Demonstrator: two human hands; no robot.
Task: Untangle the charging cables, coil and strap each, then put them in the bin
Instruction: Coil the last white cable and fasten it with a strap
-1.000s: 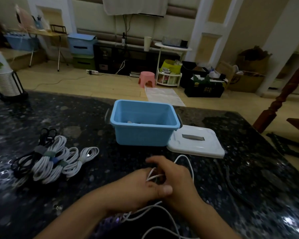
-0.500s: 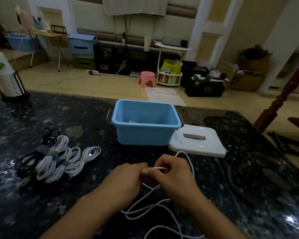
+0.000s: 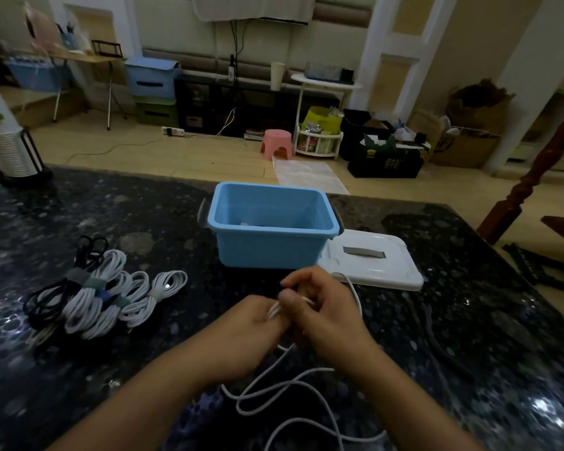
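Note:
A loose white charging cable (image 3: 275, 390) trails over the dark speckled table toward me. My left hand (image 3: 246, 333) and my right hand (image 3: 323, 309) meet just in front of the blue bin (image 3: 274, 245), both pinching folded loops of this cable between fingers and thumb. One strand arcs out past the right hand. Inside the open bin only a little of its contents shows. To the left lies a row of coiled, strapped cables (image 3: 111, 296), mostly white, with black ones at the far left end.
The bin's white lid (image 3: 372, 260) lies flat right of the bin. A dark strap or cable (image 3: 428, 323) lies on the table at the right. A stack of paper cups in a black stand (image 3: 9, 144) is at the far left corner.
Both hands have shifted up and toward the bin. The cable loop between them has been folded tighter, and more slack now lies near the table's front edge.

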